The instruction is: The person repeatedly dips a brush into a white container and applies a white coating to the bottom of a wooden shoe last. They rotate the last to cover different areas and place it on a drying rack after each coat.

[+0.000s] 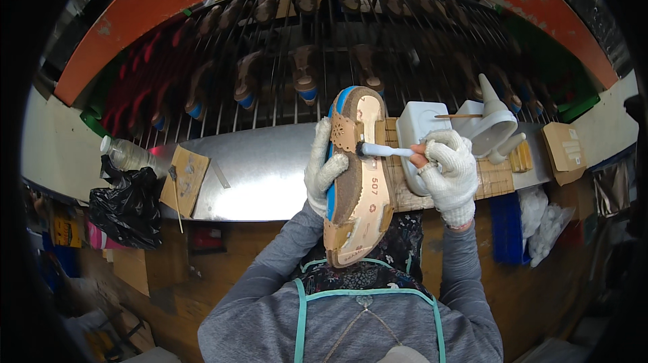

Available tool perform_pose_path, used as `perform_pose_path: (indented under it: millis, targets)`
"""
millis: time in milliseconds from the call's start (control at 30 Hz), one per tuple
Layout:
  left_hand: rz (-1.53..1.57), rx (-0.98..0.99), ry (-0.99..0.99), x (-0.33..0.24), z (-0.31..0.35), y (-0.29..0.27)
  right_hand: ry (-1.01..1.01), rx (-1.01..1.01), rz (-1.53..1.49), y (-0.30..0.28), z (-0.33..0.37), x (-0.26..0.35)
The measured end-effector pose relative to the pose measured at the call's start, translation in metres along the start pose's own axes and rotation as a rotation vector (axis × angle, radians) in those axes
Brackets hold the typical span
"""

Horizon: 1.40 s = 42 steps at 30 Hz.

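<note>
My left hand (322, 171), in a white knitted glove, is closed around the left side of a shoe upper on a last (372, 201). Its pale sole side faces up, with tan perforated leather, brown felt-like lining and a blue band along the edge. In my right hand (449, 173), gloved with bare fingertips showing, is a brush (388, 150) with a pale handle. Its dark bristles meet the shoe's underside near the perforated strap. Beside my right hand stands a white plastic container (422, 120), partly hidden by the hand.
Metal rods of a rack (277, 32) carry several similar shoes at the back. To the right are a white pot with a conical spout (493, 120), a thin stick (459, 116) and a cardboard box (565, 150). A black plastic bag (125, 201) and a clear bottle (128, 154) stand left.
</note>
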<state>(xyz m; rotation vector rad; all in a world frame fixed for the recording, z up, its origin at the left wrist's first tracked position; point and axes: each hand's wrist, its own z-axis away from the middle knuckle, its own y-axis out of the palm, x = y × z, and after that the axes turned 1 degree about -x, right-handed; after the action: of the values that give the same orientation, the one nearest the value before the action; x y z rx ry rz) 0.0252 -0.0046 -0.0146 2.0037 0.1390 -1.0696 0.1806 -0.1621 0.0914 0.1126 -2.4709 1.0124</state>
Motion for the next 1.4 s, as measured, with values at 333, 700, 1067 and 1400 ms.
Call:
perform_pose_path:
  millis: [333, 700, 1067, 1400]
  targets:
    - [0.09, 0.001, 0.042, -0.016, -0.018, 0.022, 0.09, -0.107, -0.059, -0.003, -0.003, 0.001]
    - [-0.029, -0.083, 0.188, -0.009, -0.02, 0.003, 0.311, -0.035, -0.265, 0.016, 0.047, 0.026]
    - [-0.127, -0.093, 0.233, 0.006, -0.017, -0.018, 0.005, -0.205, 0.104, 0.024, 0.019, 0.025]
    - [-0.221, -0.101, 0.235, 0.001, -0.027, -0.015, 0.051, -0.064, -0.021, 0.019, 0.017, 0.014]
